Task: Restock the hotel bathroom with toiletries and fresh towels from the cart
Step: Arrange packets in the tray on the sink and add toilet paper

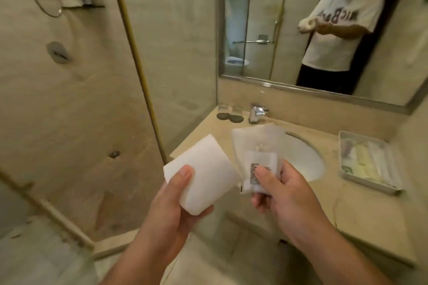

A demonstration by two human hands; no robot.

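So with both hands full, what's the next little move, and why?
Probably swing the right hand toward the tray and lay its clear packets there: that tray already holds similar sachets, and the left hand is gripping the white roll.

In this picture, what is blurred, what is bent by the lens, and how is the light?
Head view: light is warm and soft, without hard shadows; the wide lens bows the gold door frame; the tray at the right is smeared by blur; the white roll in the left hand looks washed out; the print on the packets in the right hand is unreadable.
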